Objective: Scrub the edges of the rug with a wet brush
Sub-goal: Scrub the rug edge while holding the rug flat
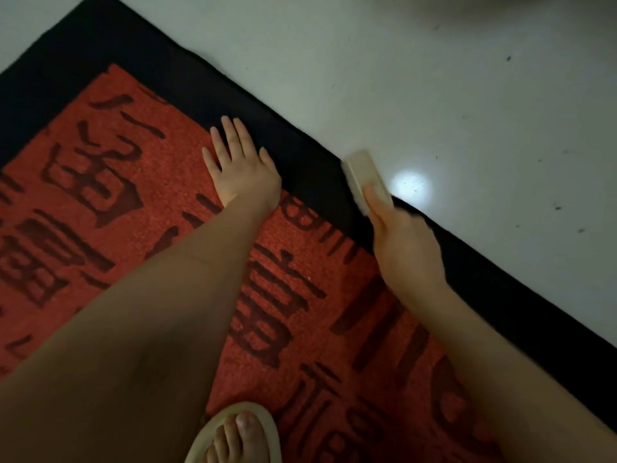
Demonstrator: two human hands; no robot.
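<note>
From the head camera, a red rug (167, 202) with dark characters and a wide black border (187, 85) is lying on a pale floor (434, 95), its outer edge running diagonally from upper left to lower right. The left hand (242, 168) is resting flat on the rug, palm down, its fingers (230, 132) straight and slightly spread, the fingertips reaching onto the black border while the heel of the hand is sitting on the red field. The right hand (405, 248) is gripping a pale, block-shaped brush (365, 175), its fingers clamped around the near end; this hand is blurred. The brush is pressing on the border's outer edge, right where rug meets floor. A bright round spot of light (411, 186) is shining on the floor just beside the brush. At the bottom, a foot in a pale sandal (233, 436) is standing on the rug.
</note>
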